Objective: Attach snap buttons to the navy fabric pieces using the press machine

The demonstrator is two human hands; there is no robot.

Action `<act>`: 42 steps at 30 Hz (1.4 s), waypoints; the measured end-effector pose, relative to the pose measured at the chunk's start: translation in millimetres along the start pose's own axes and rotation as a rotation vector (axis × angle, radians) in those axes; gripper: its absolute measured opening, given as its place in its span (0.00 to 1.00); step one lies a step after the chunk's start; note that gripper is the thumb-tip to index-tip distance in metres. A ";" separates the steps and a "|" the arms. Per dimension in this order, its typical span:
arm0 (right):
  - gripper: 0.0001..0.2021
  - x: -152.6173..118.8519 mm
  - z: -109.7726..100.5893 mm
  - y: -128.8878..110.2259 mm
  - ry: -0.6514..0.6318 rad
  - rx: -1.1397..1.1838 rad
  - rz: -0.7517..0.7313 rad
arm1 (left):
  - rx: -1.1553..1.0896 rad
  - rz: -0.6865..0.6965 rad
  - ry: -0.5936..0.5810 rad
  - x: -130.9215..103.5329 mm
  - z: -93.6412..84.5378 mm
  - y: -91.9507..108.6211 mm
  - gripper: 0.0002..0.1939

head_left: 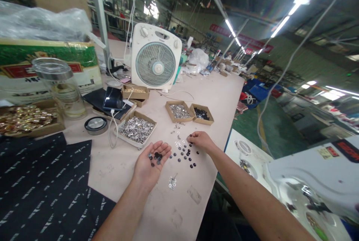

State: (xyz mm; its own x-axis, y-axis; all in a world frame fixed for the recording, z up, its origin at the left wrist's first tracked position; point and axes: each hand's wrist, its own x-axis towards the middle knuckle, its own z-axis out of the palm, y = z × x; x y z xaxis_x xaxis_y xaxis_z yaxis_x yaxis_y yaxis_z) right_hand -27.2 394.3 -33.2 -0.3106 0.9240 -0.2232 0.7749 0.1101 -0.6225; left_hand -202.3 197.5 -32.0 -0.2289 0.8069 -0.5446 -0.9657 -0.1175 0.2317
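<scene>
Palm up, my left hand [150, 164] cups several dark snap buttons [157, 156], with its fingers loosely curled. To its right, my right hand [200, 140] has thumb and fingertips pinched just above the table, with a small dark snap button [191, 135] showing at the tips. Loose dark snap buttons [185, 153] lie scattered on the table between and below the hands. Small silver rings [178, 144] lie beside them, close to my right fingertips. Nearer me, a cluster of silver snap parts [172, 183] rests on the tabletop.
Cardboard trays of silver parts [157, 124] and dark buttons [211, 121] stand beyond my hands. A box fan [155, 57], phone [113, 98], glass jar [66, 91] and round lid [95, 124] are farther back. Dark printed fabric [42, 185] covers the left; a white machine [314, 170] stands right.
</scene>
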 end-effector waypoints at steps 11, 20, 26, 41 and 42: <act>0.16 -1.3 -5.1 6.9 -0.061 0.108 0.000 | 0.009 -0.008 -0.001 -0.9 0.0 -1.0 0.11; 0.19 -0.3 -8.6 14.3 -0.103 0.159 -0.035 | 0.011 -0.008 0.001 -1.0 1.3 -0.9 0.11; 0.20 0.4 -10.2 19.9 -0.059 0.148 -0.087 | 0.015 -0.010 0.009 -1.2 1.5 -0.8 0.10; 0.17 3.4 -0.7 7.1 0.082 0.158 -0.092 | 0.039 -0.019 -0.006 -2.5 2.0 -1.3 0.10; 0.17 1.1 -1.7 6.4 0.085 0.155 -0.092 | 0.041 -0.019 -0.009 -2.1 1.4 -1.5 0.10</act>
State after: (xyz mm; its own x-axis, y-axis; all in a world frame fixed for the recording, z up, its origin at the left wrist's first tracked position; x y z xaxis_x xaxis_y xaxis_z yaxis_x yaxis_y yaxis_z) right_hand -21.6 396.6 -36.1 -0.3234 0.9410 -0.0998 0.6492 0.1439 -0.7469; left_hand -200.2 196.8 -30.1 -0.2091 0.8142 -0.5417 -0.9639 -0.0783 0.2544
